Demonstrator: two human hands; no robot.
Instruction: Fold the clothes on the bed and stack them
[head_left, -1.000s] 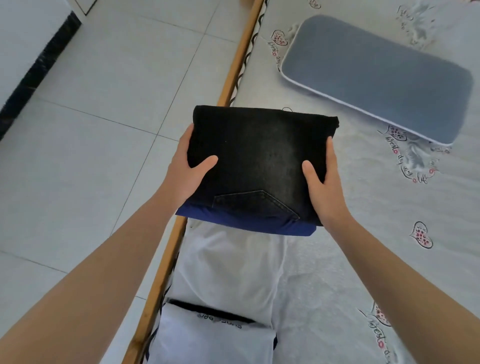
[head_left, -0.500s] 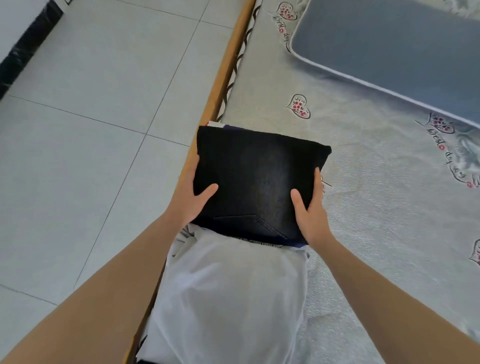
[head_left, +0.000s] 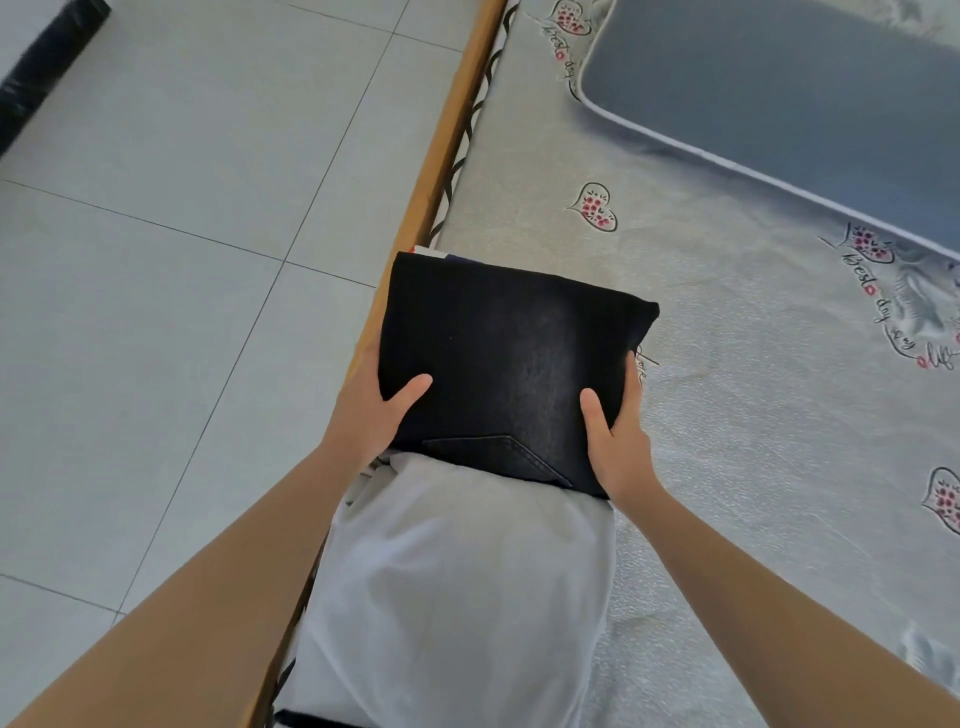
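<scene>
On the patterned bed (head_left: 727, 389), at its 9 o'clock edge, folded black jeans (head_left: 509, 364) are gripped by left hand (head_left: 371, 410) and right hand (head_left: 618, 447), thumbs on top, over a partly visible stack; a white garment (head_left: 457, 587) at 6 o'clock appears still unstacked.

Both hands are gripping the folded black jeans (head_left: 511, 364), left hand (head_left: 371, 415) and right hand (head_left: 618, 447) at the near corners, near the bed's left wooden rail (head_left: 441, 150); a white garment (head_left: 457, 587) is lying nearer.

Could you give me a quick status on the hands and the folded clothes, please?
Left hand and right hand each grip a side of the folded black jeans. Jeans at the mattress edge, above the white garment. Nothing blocking.
</scene>
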